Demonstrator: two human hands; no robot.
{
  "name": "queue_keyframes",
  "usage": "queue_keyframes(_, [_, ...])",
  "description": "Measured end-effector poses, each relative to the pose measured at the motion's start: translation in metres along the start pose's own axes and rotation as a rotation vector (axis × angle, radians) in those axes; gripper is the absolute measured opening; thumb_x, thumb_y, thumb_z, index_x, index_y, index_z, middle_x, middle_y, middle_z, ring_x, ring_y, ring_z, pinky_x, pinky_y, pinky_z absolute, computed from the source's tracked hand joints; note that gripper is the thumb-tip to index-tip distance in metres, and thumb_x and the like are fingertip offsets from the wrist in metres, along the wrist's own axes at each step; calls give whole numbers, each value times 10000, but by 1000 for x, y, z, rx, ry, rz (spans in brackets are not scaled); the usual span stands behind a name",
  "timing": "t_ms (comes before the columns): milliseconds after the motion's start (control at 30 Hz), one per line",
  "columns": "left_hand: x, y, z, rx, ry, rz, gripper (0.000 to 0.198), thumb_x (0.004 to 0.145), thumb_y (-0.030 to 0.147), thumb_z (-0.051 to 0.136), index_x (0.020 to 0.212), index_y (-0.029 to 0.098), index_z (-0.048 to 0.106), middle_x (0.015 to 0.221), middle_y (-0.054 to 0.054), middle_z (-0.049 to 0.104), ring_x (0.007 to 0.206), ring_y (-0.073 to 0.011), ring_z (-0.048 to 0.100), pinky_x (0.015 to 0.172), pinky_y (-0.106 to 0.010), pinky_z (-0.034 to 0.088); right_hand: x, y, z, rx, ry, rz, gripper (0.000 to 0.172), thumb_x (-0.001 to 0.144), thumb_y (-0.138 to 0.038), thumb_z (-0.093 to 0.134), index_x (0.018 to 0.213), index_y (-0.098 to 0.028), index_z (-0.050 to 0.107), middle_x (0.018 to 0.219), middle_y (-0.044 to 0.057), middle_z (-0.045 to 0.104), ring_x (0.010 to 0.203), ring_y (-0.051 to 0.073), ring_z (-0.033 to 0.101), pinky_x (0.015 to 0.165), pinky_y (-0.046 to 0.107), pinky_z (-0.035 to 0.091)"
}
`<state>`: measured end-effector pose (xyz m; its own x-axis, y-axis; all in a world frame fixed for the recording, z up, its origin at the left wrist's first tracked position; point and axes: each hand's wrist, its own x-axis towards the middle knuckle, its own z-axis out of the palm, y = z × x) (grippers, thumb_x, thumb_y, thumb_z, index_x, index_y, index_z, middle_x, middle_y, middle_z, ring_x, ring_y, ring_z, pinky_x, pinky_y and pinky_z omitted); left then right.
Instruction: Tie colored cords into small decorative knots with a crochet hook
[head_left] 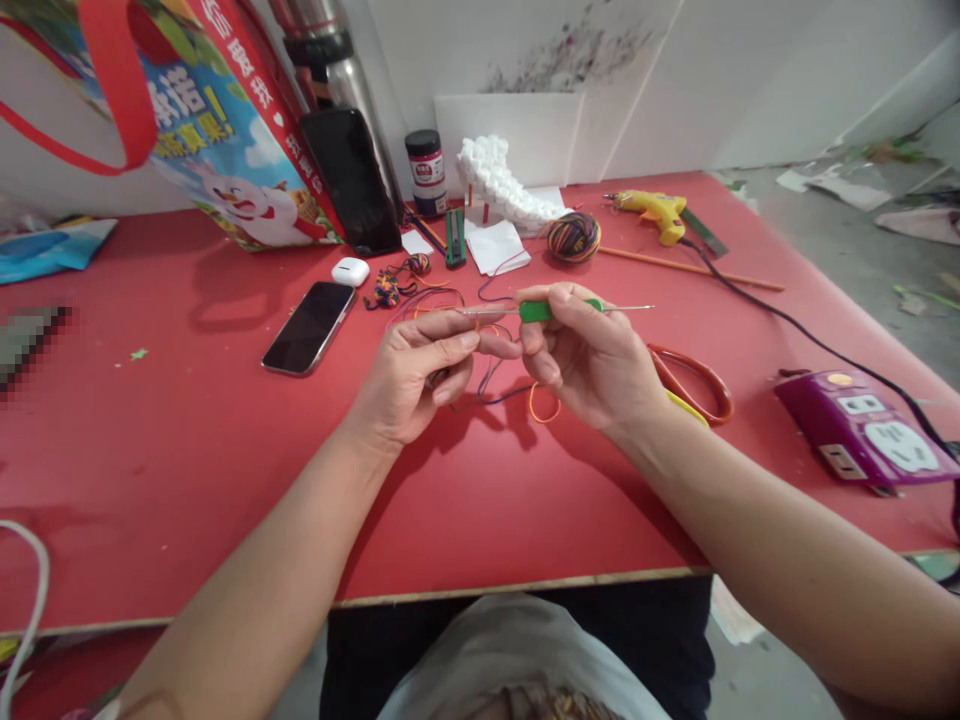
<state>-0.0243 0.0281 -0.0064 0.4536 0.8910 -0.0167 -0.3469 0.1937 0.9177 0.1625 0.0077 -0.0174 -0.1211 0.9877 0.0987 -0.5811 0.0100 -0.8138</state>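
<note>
My right hand (604, 355) is closed around a crochet hook (535, 311) with a green handle. The thin metal shaft points left over the fingers of my left hand (416, 375), and a metal end sticks out to the right. My left hand is closed in a pinch on multicoloured yarn (491, 398), its index finger stretched out beneath the shaft. Whatever is worked in the yarn is mostly hidden by the fingers. Loose strands trail between my hands, with an orange loop on the table below. Behind them lies a small crocheted piece (386, 289) in mixed colours.
On the red table (225, 480) are a phone (310, 328), an earphone case (350, 271), a yarn ball (574, 238), and a white bumpy object (506, 185). To the right lie a yellow glue gun (660, 212), red-handled scissors (694, 385) and a purple power socket (862, 425) with a black cord.
</note>
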Motion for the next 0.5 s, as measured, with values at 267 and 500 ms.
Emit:
queue_keyframes(267, [3, 0, -1, -117, -41, -111, 260, 759, 103, 783, 997, 138, 881, 948, -190, 845, 386, 12, 350, 375, -142, 222, 3, -2, -7, -22, -47, 46, 269, 848, -403, 837, 903, -155, 746, 614, -24, 674, 394, 65, 498, 380, 191, 364])
queue_keyframes(500, [1, 3, -4, -142, -107, -142, 313, 787, 113, 784, 1086, 151, 871, 894, -165, 845, 374, 5, 357, 363, -144, 207, 4, -4, -7, -45, -82, 69, 295, 845, -428, 841, 834, -156, 727, 565, -23, 666, 363, 69, 478, 366, 196, 348])
